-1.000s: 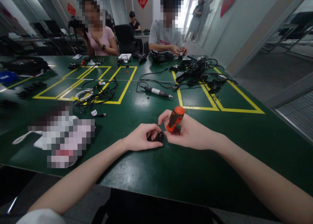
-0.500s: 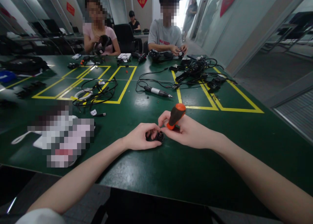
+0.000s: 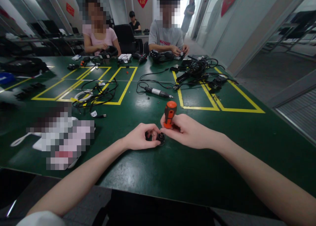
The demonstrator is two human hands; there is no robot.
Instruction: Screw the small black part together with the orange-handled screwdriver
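Screwdriver (image 3: 170, 114) within curled right fingers (image 3: 172, 133)

Bare forearms (image 3: 84, 175) converge, left fingers (image 3: 151, 127) curled beside right fingers (image 3: 170, 132).

Smooth, glossy tabletop (image 3: 133, 168) gleaming here, plastic-looking orange-and-grey handle (image 3: 170, 113), and farther off, a pen-shaped tool (image 3: 156, 92), silver middle metallic-looking!

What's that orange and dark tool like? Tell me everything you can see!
The tool looks like a screwdriver. Its chunky handle, seemingly plastic or rubber, is dark grey-brown with a rounded, bright orange top and an orange lower end. It stands nearly upright over the green table, gripped by the right hand, just beside a small black part. I can't make out its shaft or tip.
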